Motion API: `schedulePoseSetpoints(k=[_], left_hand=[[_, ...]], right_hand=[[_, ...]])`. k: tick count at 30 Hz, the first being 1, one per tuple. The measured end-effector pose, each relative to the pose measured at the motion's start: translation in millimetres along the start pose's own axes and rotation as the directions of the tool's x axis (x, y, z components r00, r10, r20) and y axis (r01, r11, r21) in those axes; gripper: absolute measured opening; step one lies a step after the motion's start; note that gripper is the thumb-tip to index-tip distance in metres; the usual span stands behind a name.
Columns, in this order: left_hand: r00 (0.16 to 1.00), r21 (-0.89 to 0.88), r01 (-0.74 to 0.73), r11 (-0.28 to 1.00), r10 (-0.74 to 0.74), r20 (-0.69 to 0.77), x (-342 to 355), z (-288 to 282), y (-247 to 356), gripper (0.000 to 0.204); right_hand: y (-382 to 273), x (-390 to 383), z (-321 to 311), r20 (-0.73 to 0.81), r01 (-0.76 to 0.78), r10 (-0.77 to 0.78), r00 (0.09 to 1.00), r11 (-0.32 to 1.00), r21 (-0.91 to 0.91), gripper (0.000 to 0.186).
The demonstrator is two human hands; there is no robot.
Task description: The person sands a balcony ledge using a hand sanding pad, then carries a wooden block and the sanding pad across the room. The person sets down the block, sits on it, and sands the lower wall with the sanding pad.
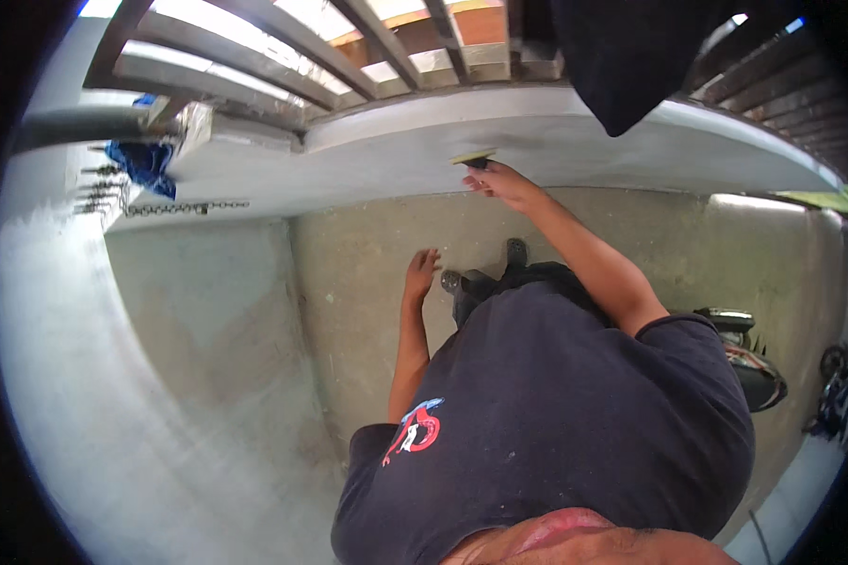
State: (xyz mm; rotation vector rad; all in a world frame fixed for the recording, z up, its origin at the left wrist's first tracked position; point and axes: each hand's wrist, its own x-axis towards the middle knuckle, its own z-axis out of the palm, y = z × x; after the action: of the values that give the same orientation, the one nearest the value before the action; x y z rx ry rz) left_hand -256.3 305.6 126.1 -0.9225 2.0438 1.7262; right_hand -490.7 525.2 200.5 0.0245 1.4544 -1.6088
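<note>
My right hand [503, 185] reaches forward to the low white wall [377, 169], its fingers wrapped round a flat scraper [478, 159] with a dark grip and a thin yellowish edge. The scraper is at the wall's face; whether the edge touches it I cannot tell. Faint grey smudges show on the wall above the tool. My left hand [422, 273] hangs over the floor near my shoes, fingers loosely apart, holding nothing.
Slatted railings [377, 47] top the wall, and a dark cloth [631, 56] hangs over them. At left are a blue cloth [146, 168] and a chain [188, 208]. A motorcycle [749, 367] stands at right on the concrete floor [367, 245].
</note>
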Motion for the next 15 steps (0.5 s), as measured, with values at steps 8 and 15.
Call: schedulePoseSetpoints(k=[8,15], left_hand=[[0.978,-0.34,-0.065,0.938,0.127,0.165,-20,50,133,0.05],[0.982,-0.747,0.112,0.655,0.043,0.185,-13,37,109,0.034]], right_hand=[[30,-27,39,0.163,0.013,-0.038,0.986,0.989,0.149,0.041],[28,-30,83,0.178,-0.005,0.0,0.984,1.0,0.029,0.04]])
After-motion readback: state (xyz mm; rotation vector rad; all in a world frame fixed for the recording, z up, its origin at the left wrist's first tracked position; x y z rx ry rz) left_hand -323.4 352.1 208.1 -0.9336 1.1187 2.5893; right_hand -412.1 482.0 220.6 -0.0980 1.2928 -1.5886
